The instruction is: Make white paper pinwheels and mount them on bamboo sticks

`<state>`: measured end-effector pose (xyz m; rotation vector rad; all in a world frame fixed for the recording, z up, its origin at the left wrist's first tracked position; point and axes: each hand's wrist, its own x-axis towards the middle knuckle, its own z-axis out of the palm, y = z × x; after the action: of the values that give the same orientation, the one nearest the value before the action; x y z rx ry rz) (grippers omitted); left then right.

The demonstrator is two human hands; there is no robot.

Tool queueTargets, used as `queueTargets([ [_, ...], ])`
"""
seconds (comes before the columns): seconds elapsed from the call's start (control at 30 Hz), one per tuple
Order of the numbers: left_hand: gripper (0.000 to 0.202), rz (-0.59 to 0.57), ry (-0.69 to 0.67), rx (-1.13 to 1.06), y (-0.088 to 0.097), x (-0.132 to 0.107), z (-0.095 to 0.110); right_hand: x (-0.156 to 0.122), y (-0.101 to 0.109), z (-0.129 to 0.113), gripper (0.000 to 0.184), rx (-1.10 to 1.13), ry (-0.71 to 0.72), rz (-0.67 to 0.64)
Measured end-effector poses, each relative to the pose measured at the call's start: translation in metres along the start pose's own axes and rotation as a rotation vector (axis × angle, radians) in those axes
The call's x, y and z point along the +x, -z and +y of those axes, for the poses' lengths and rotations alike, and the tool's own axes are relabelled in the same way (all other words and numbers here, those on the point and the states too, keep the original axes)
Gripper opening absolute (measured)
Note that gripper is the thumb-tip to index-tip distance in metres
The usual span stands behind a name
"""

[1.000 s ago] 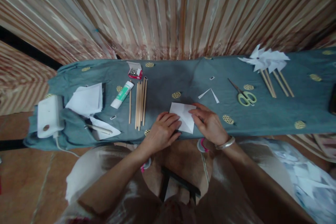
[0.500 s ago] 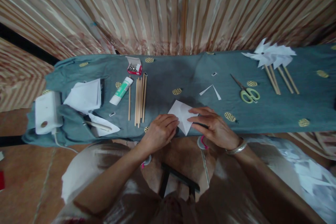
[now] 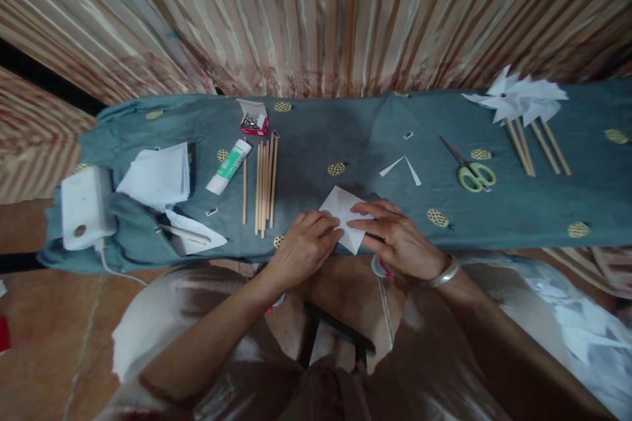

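Note:
A white folded paper square (image 3: 342,216) lies near the front edge of a table covered in teal cloth (image 3: 345,145). My left hand (image 3: 305,248) presses on the paper's left side with its fingers curled over the edge. My right hand (image 3: 399,237), with a silver bangle on the wrist, holds the paper's right side, the fingers laid together across it. Both hands meet over the sheet's middle fold.
Wooden sticks (image 3: 264,184), a glue tube (image 3: 228,166), a red box of pins (image 3: 254,120) and a stack of white paper (image 3: 157,174) lie to the left. Green scissors (image 3: 471,171), paper scraps (image 3: 402,168) and finished paper pinwheels (image 3: 523,108) lie to the right. A white charger (image 3: 85,206) sits far left.
The paper has turned from lying square to sitting as a diamond, and both hands have drawn closer together over it. The view has shifted slightly.

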<state>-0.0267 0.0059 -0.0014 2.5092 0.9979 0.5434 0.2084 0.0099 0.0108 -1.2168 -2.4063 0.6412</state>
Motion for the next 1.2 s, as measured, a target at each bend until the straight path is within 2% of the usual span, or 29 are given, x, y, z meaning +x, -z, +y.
queueTargets([
  [0.17,0.027,0.042,0.105,-0.101,-0.001,0.0,-0.001,0.003,-0.001,0.003,0.024,0.118,-0.017,0.035],
  [0.43,0.02,0.164,0.365,-0.376,-0.002,0.011,-0.007,0.018,-0.01,0.001,0.023,0.193,-0.247,0.23],
  [0.57,0.033,0.233,0.442,-0.447,-0.003,0.013,-0.008,0.023,-0.011,0.001,0.022,0.148,-0.265,0.265],
  [0.77,0.032,0.27,0.449,-0.481,-0.001,0.011,-0.008,0.027,-0.018,0.003,0.018,0.115,-0.231,0.319],
  [1.03,0.028,0.165,0.329,-0.198,0.001,0.01,-0.017,0.031,-0.026,0.011,0.016,0.066,-0.218,0.367],
  [1.2,0.027,0.18,0.194,0.064,0.006,0.01,-0.013,0.033,-0.028,0.011,0.016,0.049,-0.224,0.385],
])
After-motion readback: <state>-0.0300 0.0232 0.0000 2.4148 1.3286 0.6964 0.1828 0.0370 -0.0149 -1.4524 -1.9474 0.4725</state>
